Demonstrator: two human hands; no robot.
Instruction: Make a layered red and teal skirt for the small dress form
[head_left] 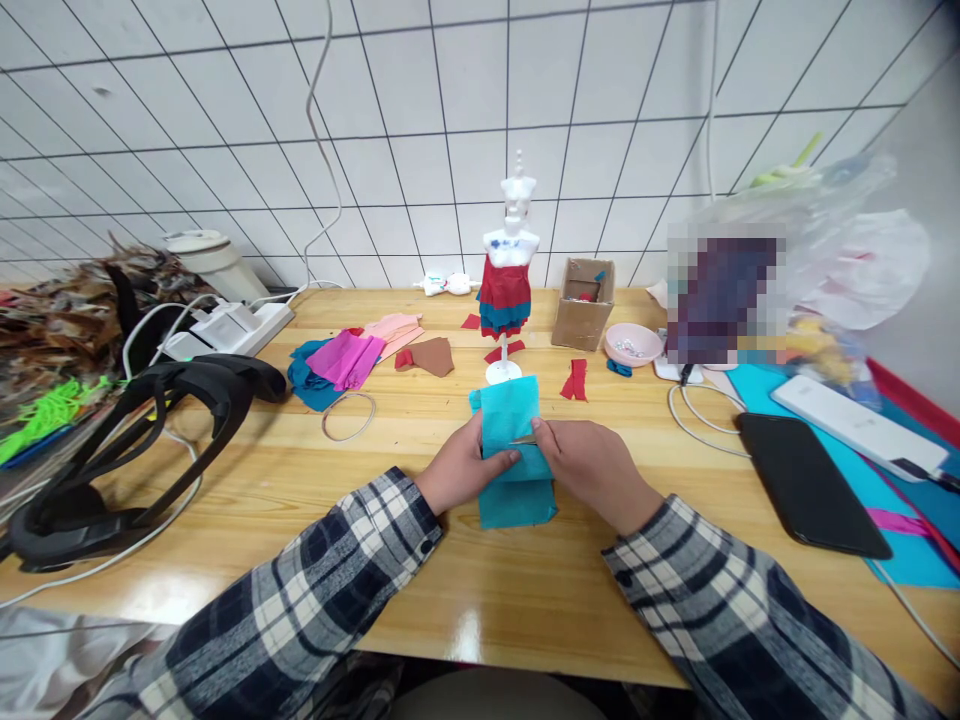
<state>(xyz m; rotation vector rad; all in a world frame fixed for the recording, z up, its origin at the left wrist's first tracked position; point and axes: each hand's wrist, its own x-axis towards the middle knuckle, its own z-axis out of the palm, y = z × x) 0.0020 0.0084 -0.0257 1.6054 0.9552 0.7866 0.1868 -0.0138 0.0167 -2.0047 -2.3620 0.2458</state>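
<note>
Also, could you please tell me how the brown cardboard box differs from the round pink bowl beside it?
The brown cardboard box is angular and tall, while the round pink bowl is low. The box contains some red and blue bits; the bowl contains small pale pieces. Both are open at the top and stand on the wooden table.

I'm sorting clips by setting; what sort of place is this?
Probably a sewing or craft corner: a mannequin wears a red-and-blue skirt, cloth scraps lie about, and the left hand holds turquoise cloth.
</note>
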